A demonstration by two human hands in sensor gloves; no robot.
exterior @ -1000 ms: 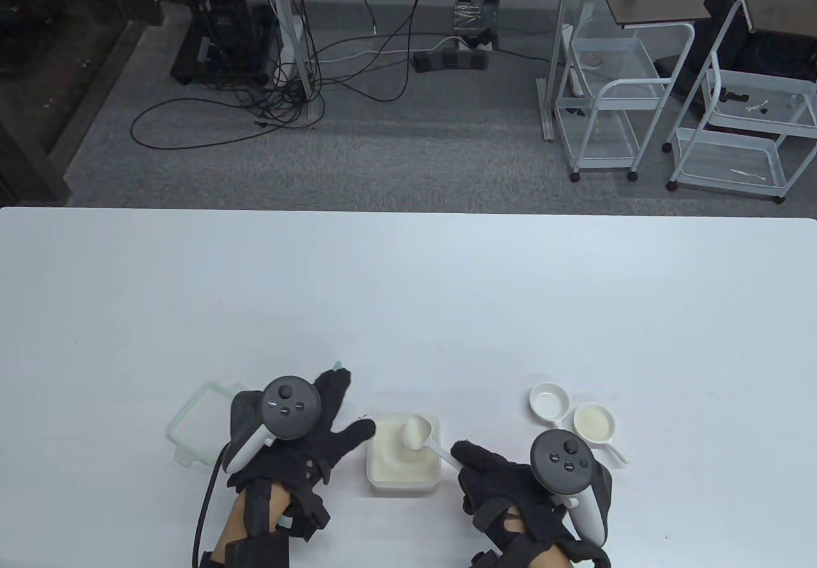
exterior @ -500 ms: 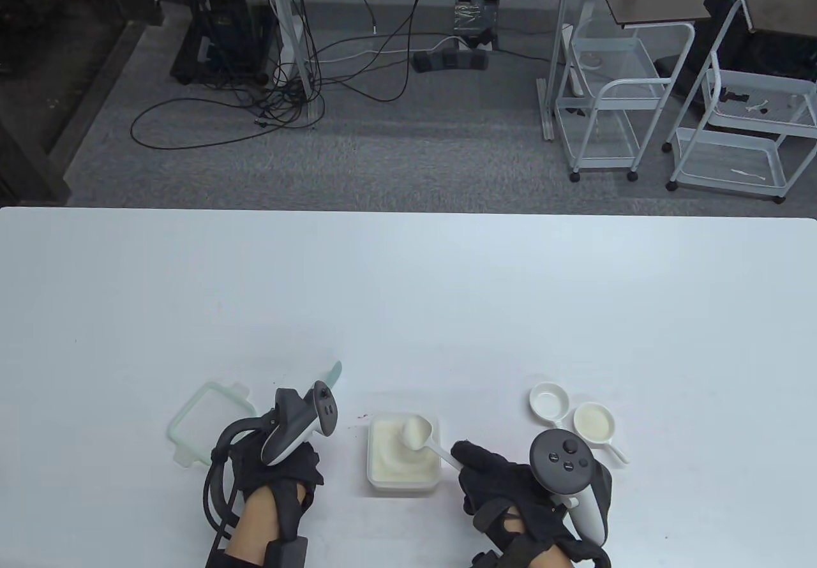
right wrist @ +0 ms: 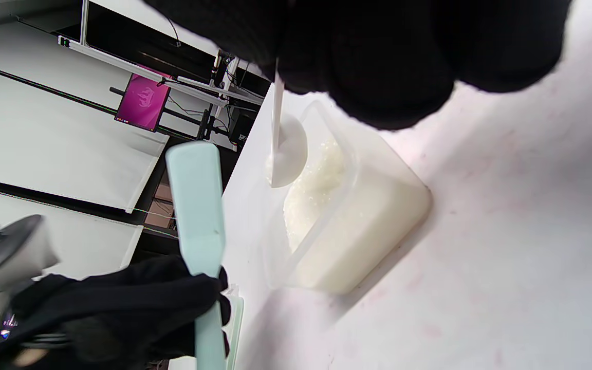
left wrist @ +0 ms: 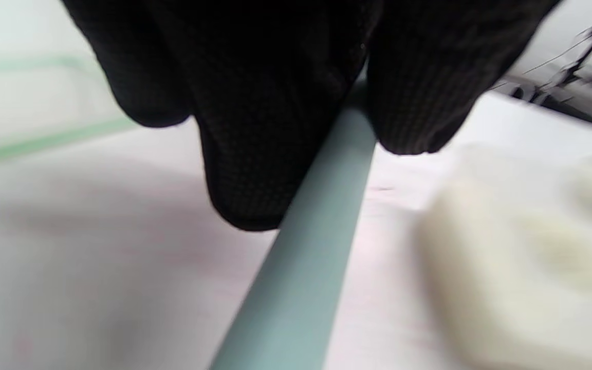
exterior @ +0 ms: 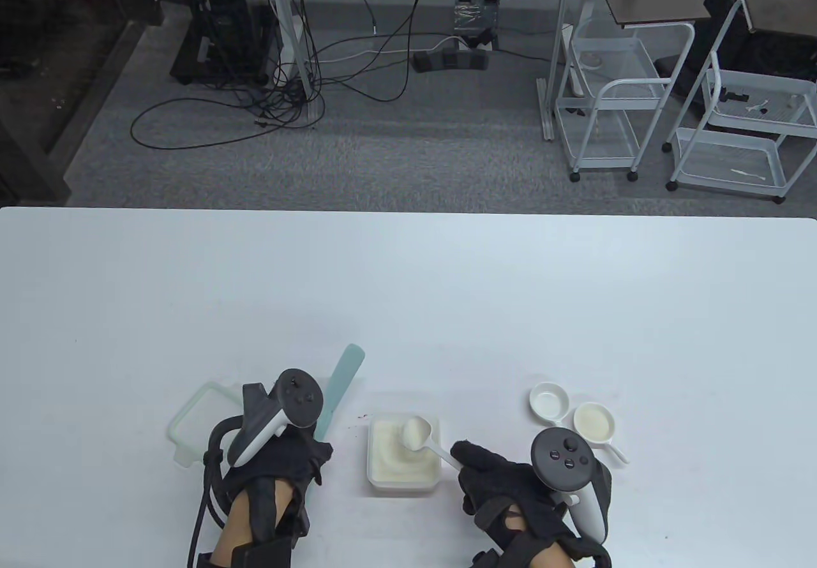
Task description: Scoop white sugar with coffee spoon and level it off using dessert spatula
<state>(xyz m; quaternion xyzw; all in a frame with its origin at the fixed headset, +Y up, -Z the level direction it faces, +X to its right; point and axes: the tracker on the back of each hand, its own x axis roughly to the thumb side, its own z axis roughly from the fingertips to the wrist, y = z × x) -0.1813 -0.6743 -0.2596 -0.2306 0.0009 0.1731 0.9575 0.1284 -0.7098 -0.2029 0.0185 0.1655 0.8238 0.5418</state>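
A square clear container of white sugar (exterior: 402, 459) (right wrist: 357, 216) sits near the table's front edge. My right hand (exterior: 491, 466) grips the handle of the white coffee spoon (exterior: 418, 433) (right wrist: 288, 149), whose heaped bowl hangs over the sugar. My left hand (exterior: 287, 459) grips the pale green dessert spatula (exterior: 341, 383) (left wrist: 306, 267) (right wrist: 196, 205) left of the container. The spatula's blade points up and away from me, apart from the spoon.
The container's green-rimmed lid (exterior: 198, 421) lies on the table left of my left hand. Two small white handled dishes (exterior: 552, 401) (exterior: 595, 422) stand right of the container, behind my right hand. Carts and cables stand on the floor beyond the table.
My left hand has turned, closed around the spatula and lifted it, so the blade now sticks out far past the tracker. The right hand and spoon have held still.
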